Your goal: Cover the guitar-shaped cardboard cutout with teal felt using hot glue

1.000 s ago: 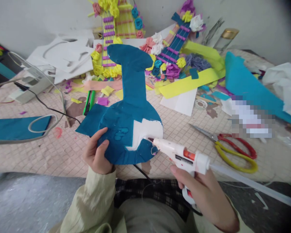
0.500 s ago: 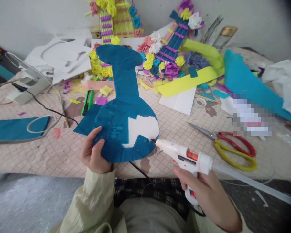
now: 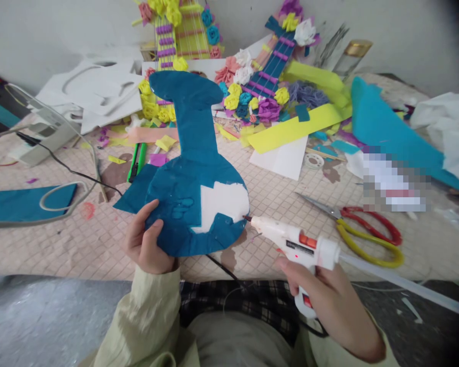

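Note:
My left hand [image 3: 151, 239] grips the lower left edge of a blue paper-covered cutout [image 3: 197, 132] with a round body, a neck and a wide curved top. A jagged white patch [image 3: 224, 204] shows on the right of its body, where no blue paper covers it. In my right hand [image 3: 321, 295] is a white glue gun [image 3: 290, 239], with a long clear glue stick [image 3: 405, 283] in its back. Its nozzle is at the right edge of the body, beside the white patch; whether it touches cannot be told. A blue paper piece [image 3: 135, 191] sticks out behind the cutout.
Red-and-yellow-handled scissors [image 3: 352, 224] lie open at the right. A green cutter [image 3: 137, 163] lies left of the cutout. Behind are flower-covered paper instruments [image 3: 270, 69], yellow strips [image 3: 294, 127] and white board scraps [image 3: 95, 92]. A power strip [image 3: 44, 137] with cables is at left.
My right hand has drawn the glue gun slightly right, moving the nozzle from the white patch's lower edge to the cutout's outer edge. My left hand keeps its grip.

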Demonstrator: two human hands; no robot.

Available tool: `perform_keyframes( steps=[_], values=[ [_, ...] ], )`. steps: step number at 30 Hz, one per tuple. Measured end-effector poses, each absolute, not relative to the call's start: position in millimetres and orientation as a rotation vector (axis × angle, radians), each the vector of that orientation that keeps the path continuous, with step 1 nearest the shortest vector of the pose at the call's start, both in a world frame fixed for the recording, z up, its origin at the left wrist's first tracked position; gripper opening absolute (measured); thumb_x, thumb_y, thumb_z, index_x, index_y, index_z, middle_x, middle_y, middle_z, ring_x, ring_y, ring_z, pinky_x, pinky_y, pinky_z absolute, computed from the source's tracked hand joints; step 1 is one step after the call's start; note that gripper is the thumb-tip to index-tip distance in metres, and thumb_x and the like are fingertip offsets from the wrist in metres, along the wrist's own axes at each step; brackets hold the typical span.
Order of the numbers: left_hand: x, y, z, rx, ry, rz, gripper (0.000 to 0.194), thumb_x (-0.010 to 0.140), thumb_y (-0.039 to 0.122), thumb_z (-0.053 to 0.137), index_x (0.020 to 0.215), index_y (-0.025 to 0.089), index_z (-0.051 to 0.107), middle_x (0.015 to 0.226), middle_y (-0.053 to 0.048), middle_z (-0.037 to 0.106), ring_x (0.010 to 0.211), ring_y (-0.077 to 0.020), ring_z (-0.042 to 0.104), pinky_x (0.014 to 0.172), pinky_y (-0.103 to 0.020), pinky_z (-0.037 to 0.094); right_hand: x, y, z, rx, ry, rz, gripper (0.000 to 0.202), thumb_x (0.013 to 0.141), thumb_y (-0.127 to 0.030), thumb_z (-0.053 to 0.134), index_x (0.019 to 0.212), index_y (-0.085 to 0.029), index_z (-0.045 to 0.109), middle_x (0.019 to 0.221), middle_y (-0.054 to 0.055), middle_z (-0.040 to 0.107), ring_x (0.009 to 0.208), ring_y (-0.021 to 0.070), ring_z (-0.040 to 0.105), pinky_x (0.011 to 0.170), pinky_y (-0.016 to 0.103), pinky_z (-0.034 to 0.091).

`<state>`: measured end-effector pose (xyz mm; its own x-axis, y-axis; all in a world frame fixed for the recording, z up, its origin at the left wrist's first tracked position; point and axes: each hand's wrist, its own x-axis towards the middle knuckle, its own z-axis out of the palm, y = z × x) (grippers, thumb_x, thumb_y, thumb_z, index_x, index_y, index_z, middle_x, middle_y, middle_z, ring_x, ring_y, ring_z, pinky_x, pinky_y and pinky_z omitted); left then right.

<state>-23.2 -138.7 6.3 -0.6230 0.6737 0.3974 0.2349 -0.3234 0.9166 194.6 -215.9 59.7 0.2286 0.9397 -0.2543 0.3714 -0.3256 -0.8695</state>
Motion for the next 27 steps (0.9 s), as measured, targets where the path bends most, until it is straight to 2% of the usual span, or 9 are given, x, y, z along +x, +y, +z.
perform_keyframes(
  steps=[3,7,13,19,27],
  values=[
    [-24.2,-139.1,6.0,1.174,1.599,2.009,0.029,0.067,0.016,0.051,0.087,0.028,0.068,0.087,0.004,0.065,0.088,-0.0202,0.056,0.086,-0.037,0.043,197.1,-215.3,60.5,-1.885,-1.129,1.208,0.032,0.073,-0.046,0.050,0.055,-0.020,0.045,0.045,-0.004,0.040,0.043,0.0114,0.040,0.045,0.026,0.034],
    [-26.6,-140.5,4.7,1.207,1.598,1.948,0.031,0.068,0.015,0.051,0.089,0.031,0.067,0.091,0.004,0.065,0.093,-0.0220,0.055,0.087,-0.039,0.043,199.9,-214.1,59.9,-1.889,-1.107,1.238,0.032,0.072,-0.048,0.050,0.057,-0.020,0.044,0.045,-0.004,0.040,0.043,0.0113,0.040,0.044,0.026,0.034],
    [-29.0,-142.0,1.4,1.246,1.600,1.955,0.024,0.071,0.022,0.052,0.090,0.026,0.066,0.092,0.001,0.065,0.093,-0.0232,0.056,0.085,-0.041,0.044,199.4,-208.2,64.5,-1.840,-1.119,1.195,0.035,0.073,-0.046,0.050,0.052,-0.021,0.039,0.045,-0.004,0.041,0.045,0.0109,0.040,0.046,0.025,0.036],
    [-31.3,-141.4,-1.1,1.239,1.529,1.978,0.030,0.067,0.014,0.050,0.088,0.026,0.068,0.092,0.003,0.066,0.090,-0.0189,0.056,0.087,-0.035,0.042,201.4,-203.2,67.5,-1.830,-1.141,1.189,0.035,0.073,-0.048,0.050,0.053,-0.021,0.040,0.044,-0.004,0.042,0.045,0.0117,0.041,0.046,0.025,0.036],
    [-25.8,-138.1,6.3,1.136,1.550,2.040,0.033,0.063,0.009,0.048,0.083,0.025,0.069,0.084,0.003,0.066,0.083,-0.0162,0.056,0.076,-0.031,0.047,201.4,-210.6,65.2,-1.881,-1.126,1.215,0.032,0.073,-0.049,0.049,0.060,-0.021,0.045,0.045,-0.004,0.041,0.045,0.0123,0.042,0.045,0.026,0.035]
  ],
)
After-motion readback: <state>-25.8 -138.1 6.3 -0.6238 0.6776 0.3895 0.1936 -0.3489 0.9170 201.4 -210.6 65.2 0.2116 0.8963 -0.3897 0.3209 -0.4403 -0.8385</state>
